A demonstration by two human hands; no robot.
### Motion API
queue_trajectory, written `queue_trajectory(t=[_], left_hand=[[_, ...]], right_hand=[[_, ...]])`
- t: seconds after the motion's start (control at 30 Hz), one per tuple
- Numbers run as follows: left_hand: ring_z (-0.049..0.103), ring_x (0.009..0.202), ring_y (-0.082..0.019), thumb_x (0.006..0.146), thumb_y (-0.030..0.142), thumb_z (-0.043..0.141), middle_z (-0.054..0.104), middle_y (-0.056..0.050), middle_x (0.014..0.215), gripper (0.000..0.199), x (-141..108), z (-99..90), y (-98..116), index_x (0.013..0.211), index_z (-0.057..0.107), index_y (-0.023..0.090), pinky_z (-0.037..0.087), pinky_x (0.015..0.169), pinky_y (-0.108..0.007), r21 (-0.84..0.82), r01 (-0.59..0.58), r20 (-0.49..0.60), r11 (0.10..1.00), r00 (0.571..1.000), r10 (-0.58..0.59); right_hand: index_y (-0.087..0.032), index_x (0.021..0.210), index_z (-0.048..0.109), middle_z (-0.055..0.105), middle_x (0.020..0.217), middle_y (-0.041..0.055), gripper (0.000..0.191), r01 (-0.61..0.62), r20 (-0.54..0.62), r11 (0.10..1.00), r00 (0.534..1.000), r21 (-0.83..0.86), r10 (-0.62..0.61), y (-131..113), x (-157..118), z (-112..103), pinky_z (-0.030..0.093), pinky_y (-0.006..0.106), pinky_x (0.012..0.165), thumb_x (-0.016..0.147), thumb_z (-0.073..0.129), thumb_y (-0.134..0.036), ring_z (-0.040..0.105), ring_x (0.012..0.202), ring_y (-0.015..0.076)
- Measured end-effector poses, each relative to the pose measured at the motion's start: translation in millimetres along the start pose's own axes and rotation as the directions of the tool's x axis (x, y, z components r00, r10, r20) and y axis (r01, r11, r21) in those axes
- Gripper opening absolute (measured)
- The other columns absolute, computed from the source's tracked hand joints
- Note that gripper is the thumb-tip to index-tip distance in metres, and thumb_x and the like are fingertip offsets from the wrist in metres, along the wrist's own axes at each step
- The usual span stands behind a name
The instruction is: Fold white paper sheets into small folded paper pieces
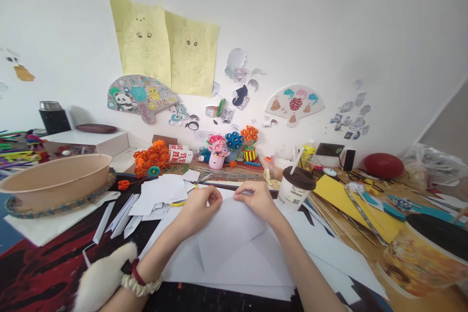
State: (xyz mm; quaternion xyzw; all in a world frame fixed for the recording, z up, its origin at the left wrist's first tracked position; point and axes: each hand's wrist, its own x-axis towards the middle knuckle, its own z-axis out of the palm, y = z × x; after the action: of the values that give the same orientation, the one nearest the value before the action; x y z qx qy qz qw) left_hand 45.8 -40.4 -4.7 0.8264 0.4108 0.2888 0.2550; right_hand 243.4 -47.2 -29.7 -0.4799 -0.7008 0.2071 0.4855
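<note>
A sheet of white paper [234,234] is held up at its far edge between my two hands, tilted above a stack of white sheets [252,265]. My left hand [200,209] pinches its upper left part, fingers curled and thumb against the fingertips. At the upper right, my right hand [256,199] grips the edge between thumb and fingers. Just beyond my left hand lie a pile of cut white paper pieces [161,192] and yellow-handled scissors [179,203], partly hidden. A scrunchie [141,286] is round my left wrist.
A lidded paper cup with a straw [294,187] stands close to my right hand. On the left is a beige basin [54,175]; at right, a patterned tub [420,258]. Pipe-cleaner flowers [155,156] and small flower pots [216,161] line the back. Folded paper strips [122,217] lie left.
</note>
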Motion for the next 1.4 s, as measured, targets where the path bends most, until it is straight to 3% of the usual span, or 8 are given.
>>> queue_trajectory(t=[0.7,0.93,1.1,1.4], left_hand=[[0.059,0.073,-0.018,0.076,0.03,0.046,0.067,-0.004,0.076,0.02,-1.0,-14.5,1.8,0.072,0.061,0.017,0.043,0.064,-0.026,-0.01,0.02,0.015,1.0,1.0,-0.02],[0.058,0.069,-0.018,0.075,0.024,0.044,0.066,-0.004,0.076,0.017,-1.3,-12.4,-2.2,0.071,0.06,0.018,0.04,0.061,-0.027,0.142,0.034,0.009,0.989,0.999,-0.035],[0.058,0.069,-0.017,0.073,0.023,0.045,0.066,-0.003,0.075,0.016,-1.8,-1.8,-2.0,0.074,0.061,0.019,0.038,0.06,-0.025,0.134,0.017,0.059,0.991,0.998,-0.026],[0.056,0.064,-0.015,0.073,0.026,0.044,0.064,-0.002,0.07,0.019,-1.3,-4.5,2.8,0.071,0.062,0.018,0.037,0.058,-0.023,0.071,0.045,0.12,0.996,0.991,-0.054]], right_hand=[[-0.019,0.064,0.07,0.071,0.071,0.004,0.005,-0.027,-0.077,0.998,0.997,-0.062,0.022,11.9,2.1,-12.1,0.047,0.031,0.069,0.068,0.067,-0.021,0.064,0.072,0.0202],[-0.02,0.071,0.071,0.072,0.078,0.0037,0.006,0.008,0.065,0.997,0.998,-0.079,-0.003,-5.0,-1.4,5.2,0.047,0.031,0.074,0.072,0.066,-0.024,0.065,0.077,0.0206],[-0.021,0.07,0.071,0.071,0.075,0.0016,0.005,0.056,0.157,0.997,0.986,-0.055,-0.047,-14.7,-5.2,20.6,0.046,0.027,0.068,0.073,0.068,-0.022,0.064,0.072,0.0179],[-0.021,0.062,0.068,0.068,0.068,0.0003,0.01,0.014,0.107,0.999,0.994,-0.052,-0.009,-14.3,-5.2,20.3,0.046,0.025,0.064,0.068,0.068,-0.013,0.061,0.067,0.0168]])
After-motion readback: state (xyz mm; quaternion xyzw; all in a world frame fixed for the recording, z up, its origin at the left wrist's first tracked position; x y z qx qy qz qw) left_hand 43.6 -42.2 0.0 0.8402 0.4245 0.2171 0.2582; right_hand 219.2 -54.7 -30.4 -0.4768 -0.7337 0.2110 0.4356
